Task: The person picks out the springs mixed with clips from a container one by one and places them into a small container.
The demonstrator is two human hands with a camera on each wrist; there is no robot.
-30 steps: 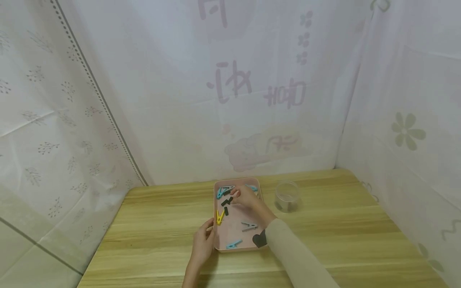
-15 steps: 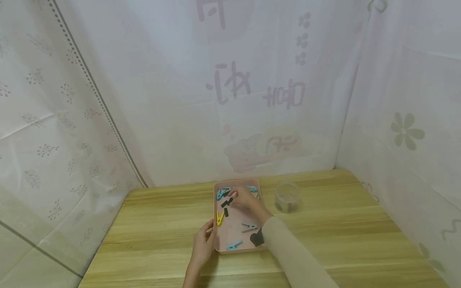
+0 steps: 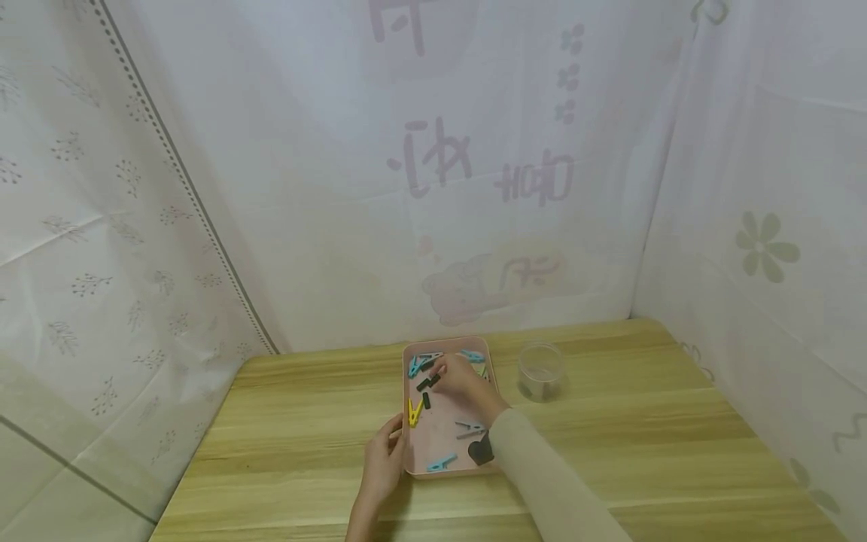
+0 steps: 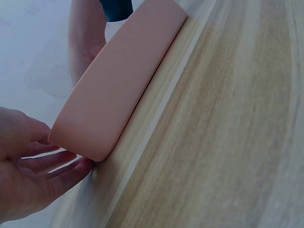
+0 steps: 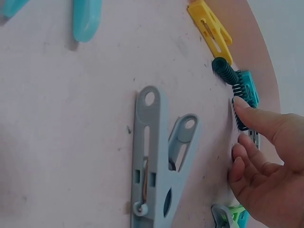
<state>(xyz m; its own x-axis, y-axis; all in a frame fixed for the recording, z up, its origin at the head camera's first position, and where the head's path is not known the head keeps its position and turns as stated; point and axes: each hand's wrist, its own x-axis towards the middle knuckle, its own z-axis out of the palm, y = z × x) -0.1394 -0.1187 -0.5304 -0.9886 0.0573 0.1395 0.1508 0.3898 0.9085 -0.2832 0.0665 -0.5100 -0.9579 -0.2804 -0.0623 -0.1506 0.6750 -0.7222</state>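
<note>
A pink tray (image 3: pixel 433 435) holds clothespins and small dark green ribbed coils. My left hand (image 3: pixel 382 461) grips the tray's near left side, fingertips at the rim and lower edge in the left wrist view. Inside the tray, my right hand (image 3: pixel 460 376) pinches one dark green coil (image 5: pixel 238 116) between thumb and fingers; part of that coil is hidden. Another coil (image 5: pixel 224 70) lies beside it, close to a yellow clothespin (image 5: pixel 211 31) and a teal clothespin (image 5: pixel 249 85). A grey clothespin (image 5: pixel 149 118) lies mid-tray, and a light blue clothespin (image 3: pixel 442 462) is at the near end.
A clear round container (image 3: pixel 539 370) stands on the wooden table (image 3: pixel 291 421), right of the tray. More blue clothespins (image 3: pixel 472 355) lie at the tray's far end. Patterned white curtains (image 3: pixel 325 248) hang behind and on both sides.
My right hand and sleeve have shifted slightly left and down, fingers staying by the dark coils. The left hand keeps its hold on the tray.
</note>
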